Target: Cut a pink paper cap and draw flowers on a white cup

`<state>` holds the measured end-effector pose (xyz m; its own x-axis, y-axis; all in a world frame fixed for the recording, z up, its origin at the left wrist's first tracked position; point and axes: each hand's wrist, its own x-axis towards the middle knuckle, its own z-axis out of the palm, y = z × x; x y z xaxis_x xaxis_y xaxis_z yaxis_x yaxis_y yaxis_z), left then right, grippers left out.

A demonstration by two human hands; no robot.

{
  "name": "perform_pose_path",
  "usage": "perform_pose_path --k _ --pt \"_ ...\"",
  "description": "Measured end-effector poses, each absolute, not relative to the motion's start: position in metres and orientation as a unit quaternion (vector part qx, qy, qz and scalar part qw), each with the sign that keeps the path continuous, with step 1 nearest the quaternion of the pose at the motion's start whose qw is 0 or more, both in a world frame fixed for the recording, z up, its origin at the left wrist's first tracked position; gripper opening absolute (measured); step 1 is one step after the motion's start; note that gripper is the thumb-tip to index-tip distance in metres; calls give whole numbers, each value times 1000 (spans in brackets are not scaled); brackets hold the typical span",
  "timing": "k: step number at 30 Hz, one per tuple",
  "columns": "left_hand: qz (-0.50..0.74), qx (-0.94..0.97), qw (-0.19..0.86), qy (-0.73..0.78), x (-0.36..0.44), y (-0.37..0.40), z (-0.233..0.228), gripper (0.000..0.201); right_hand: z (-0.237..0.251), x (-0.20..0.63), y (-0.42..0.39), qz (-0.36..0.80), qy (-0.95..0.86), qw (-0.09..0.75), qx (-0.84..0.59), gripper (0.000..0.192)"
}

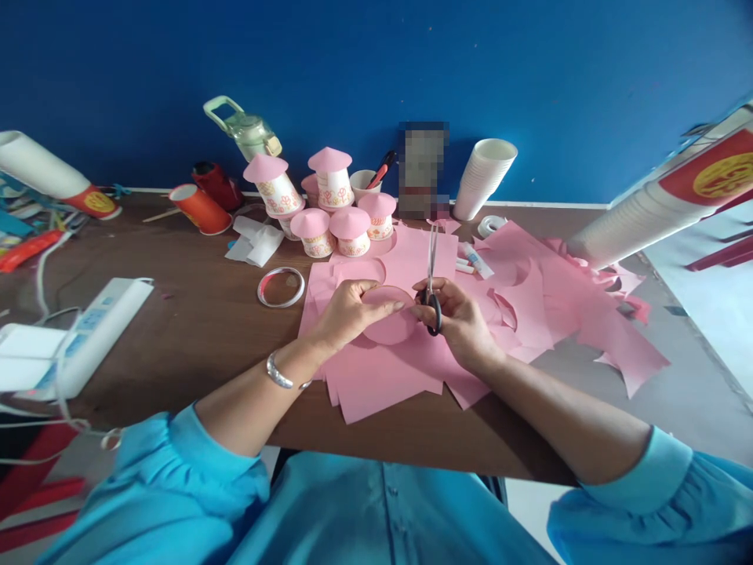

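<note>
A: Two hands busy, quick notes. Risk first?

B: Biggest one: my left hand (347, 312) pinches the pink paper circle (388, 315) with fingertips right by the scissors (433, 290). If the blades close off-line, I could nick a finger or cut into the disc crooked. The circle is thin and held in the air above the pink paper sheets (376, 377), so it may flop or slip in the pinch.

A: Right hand?

B: My right hand (459, 320) is closed through the black scissor handles, blades pointing away from me, toward the back of the table. Cannot tell how far the blades are parted.

A: Pose?

B: Both forearms come in from below, wrists nearly meeting over the sheets. Left is curled, thumb and fingers clamped on the circle's left edge, a bracelet (278, 373) on that wrist.

A: Further out?

B: Tape roll (281, 286) to the left, glue stick (478, 260) beyond the scissors, mushroom-topped paper cups (329, 208) behind, stacked white cups (485, 179) by the wall. A swung elbow could scatter the offcuts at my right.
</note>
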<state>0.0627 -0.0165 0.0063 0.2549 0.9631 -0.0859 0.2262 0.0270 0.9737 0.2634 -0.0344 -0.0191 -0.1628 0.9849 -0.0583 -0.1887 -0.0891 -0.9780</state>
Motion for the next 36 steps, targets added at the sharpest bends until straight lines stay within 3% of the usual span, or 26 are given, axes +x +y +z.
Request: perform_pose_path --k 5,13,17,24,36 --pt "383 552 543 503 63 -18 -3 36 -20 260 -36 604 -454 496 -429 53" --pt "484 464 548 501 58 -14 -2 27 -25 265 -37 619 -509 439 -406 58" --pt "478 390 587 525 58 -11 4 27 -24 269 -38 605 -554 393 -415 59" --pt "528 406 593 453 60 -10 6 22 -25 269 -41 602 -570 369 -420 60" --pt "516 455 565 456 58 -10 5 25 -27 271 -40 578 -592 367 -424 57"
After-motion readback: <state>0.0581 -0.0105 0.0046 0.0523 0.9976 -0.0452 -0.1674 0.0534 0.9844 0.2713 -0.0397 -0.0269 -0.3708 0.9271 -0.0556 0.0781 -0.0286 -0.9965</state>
